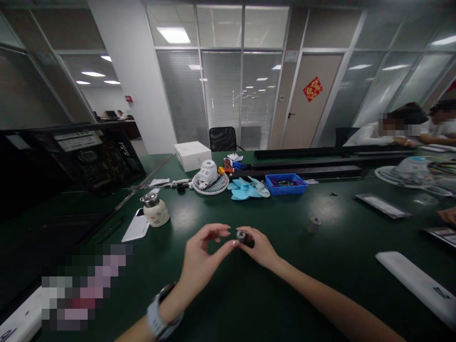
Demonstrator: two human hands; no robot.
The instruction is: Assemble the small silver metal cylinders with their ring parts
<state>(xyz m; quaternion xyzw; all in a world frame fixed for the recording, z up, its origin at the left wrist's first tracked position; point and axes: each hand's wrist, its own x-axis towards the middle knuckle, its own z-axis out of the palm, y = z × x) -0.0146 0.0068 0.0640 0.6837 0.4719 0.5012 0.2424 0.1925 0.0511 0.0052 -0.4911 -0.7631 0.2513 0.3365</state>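
Observation:
My right hand [261, 247] pinches a small dark cylinder [242, 236], which looks like a little electric motor, between thumb and fingers. Its round end faces up toward me. Just to the left, my left hand [204, 251] is curved with thumb and fingers apart. The left thumb tip is close to the cylinder or touching it; I cannot tell which. Farther right on the green table [213, 308] stands a second small metal cylinder [314, 224] of similar shape. A pale watch sits on my left wrist.
Ahead lie light-blue fan blades [247, 188], a blue tray [286, 185] of small parts and a white fan housing [209, 178]. A cream jar [156, 212] stands left, near a white box [193, 156]. A white panel [415, 284] lies right. Other people [377, 130] sit far right.

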